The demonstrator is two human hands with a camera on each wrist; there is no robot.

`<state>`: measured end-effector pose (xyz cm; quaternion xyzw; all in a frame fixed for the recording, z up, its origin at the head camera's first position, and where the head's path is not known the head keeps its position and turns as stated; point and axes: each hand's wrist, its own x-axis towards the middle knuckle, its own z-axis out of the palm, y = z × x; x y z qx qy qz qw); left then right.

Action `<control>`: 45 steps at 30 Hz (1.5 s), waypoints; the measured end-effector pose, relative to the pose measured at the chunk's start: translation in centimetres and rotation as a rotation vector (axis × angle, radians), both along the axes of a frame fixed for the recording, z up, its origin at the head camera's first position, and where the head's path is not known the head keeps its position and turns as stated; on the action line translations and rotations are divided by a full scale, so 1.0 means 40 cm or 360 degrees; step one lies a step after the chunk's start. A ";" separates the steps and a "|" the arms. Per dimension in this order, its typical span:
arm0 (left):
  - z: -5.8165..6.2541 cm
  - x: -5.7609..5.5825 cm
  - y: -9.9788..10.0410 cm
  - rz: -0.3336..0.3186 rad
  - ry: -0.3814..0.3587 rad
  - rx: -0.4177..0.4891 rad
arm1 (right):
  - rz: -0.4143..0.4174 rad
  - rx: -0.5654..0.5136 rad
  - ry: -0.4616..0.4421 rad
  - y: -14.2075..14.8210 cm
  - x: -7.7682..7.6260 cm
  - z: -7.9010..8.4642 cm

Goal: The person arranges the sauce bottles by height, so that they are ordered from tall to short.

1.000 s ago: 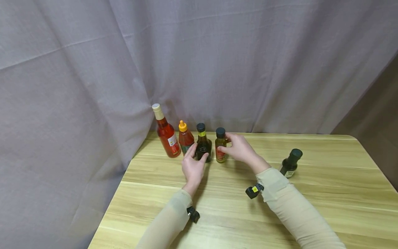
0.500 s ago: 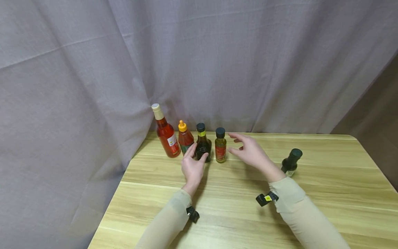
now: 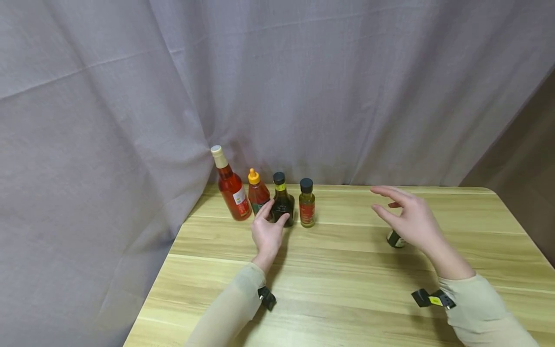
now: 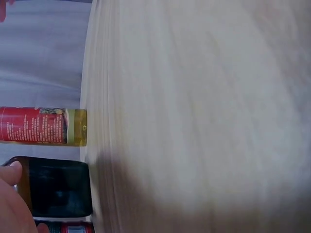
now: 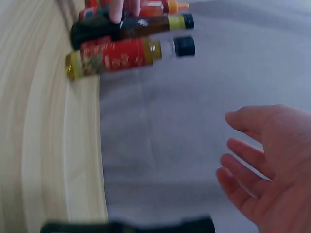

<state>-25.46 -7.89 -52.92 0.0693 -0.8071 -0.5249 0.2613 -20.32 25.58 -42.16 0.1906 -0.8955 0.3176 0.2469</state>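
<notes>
My left hand (image 3: pixel 266 235) is at a dark sauce bottle (image 3: pixel 284 201) with a black cap and yellow neck band, its thumb and fingers set about the lower body. To the right of it stands a small oil bottle (image 3: pixel 307 211) with a red label, upright and untouched. My right hand (image 3: pixel 412 219) is in the air farther right, thumb and fingers spread apart, holding nothing. It hides most of another dark bottle (image 3: pixel 395 240), whose labelled base shows below the hand. In the right wrist view, the right hand's (image 5: pixel 272 165) loosely bent fingers face the row of bottles.
Left of the dark bottle stand a yellow-capped squeeze bottle (image 3: pixel 258 193) of red sauce and a tall red bottle (image 3: pixel 234 193) with a cream top. A grey curtain (image 3: pixel 329 96) hangs behind the wooden table (image 3: pixel 338 289).
My right hand has let go of the oil bottle and moved right, in front of the far-right dark bottle. The left hand has stayed at the dark sauce bottle.
</notes>
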 end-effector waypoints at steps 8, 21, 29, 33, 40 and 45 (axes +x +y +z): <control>-0.004 -0.002 0.001 0.0008 -0.0035 0.0012 | -0.0199 -0.0086 0.0265 0.108 0.043 -0.036; -0.004 -0.005 -0.005 0.0029 -0.0014 0.0014 | -0.0264 -0.0248 -0.0165 0.184 0.064 -0.105; -0.004 -0.005 -0.005 0.0027 -0.0004 0.0015 | -0.0158 -0.0215 -0.0514 0.201 0.060 -0.143; -0.004 -0.005 -0.004 0.0031 -0.0015 0.0012 | -0.0140 -0.0182 -0.0545 0.204 0.058 -0.159; -0.002 -0.004 -0.005 0.0025 -0.0029 0.0031 | -0.0116 -0.0214 -0.0550 0.202 0.055 -0.173; -0.002 -0.003 -0.003 0.0031 -0.0021 0.0029 | -0.0132 -0.0190 -0.0547 0.205 0.053 -0.175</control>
